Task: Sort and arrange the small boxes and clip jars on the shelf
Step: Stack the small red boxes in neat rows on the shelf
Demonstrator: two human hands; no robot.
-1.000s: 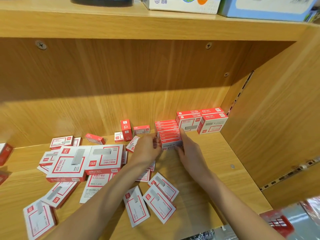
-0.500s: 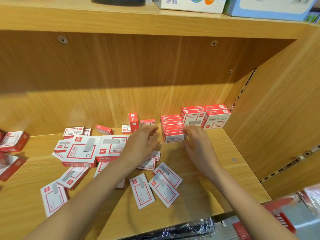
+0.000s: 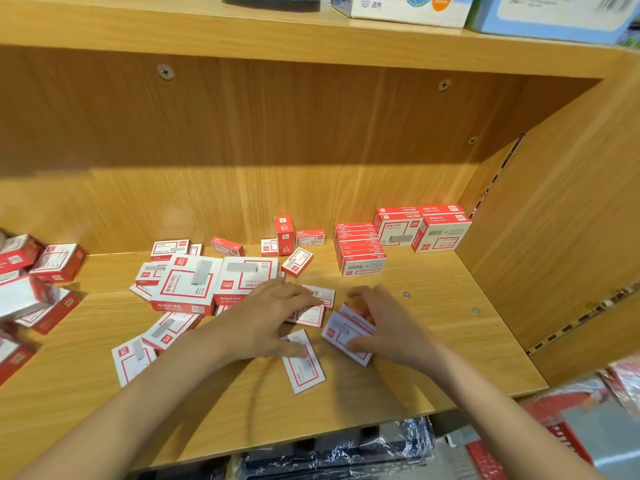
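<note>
head view, looking down into a wooden shelf point(image 3: 450, 327). both hands had been drawn back from the neat row of small boxes point(image 3: 362, 251) near the shelf's back right corner, where they had been pressed half a second before, to the loose boxes near the front edge. the left hand point(image 3: 273, 320) was laid with spread fingers over a flat box point(image 3: 304, 367) and two more beside it. the right hand point(image 3: 384, 327) was curled round two flat boxes point(image 3: 348, 332), thumb and fingers pinching their edges. this was judged to mean the row was squared and the next boxes were being gathered for it.

counted: about seven small boxes in the row; two larger stacks point(image 3: 424, 226) in the back right corner behind it; two big boxes point(image 3: 211, 282) at the middle; roughly fifteen small boxes scattered around them; a heap point(image 3: 38, 275) at the left edge, too blurred to count. no clip jars were seen.
</note>
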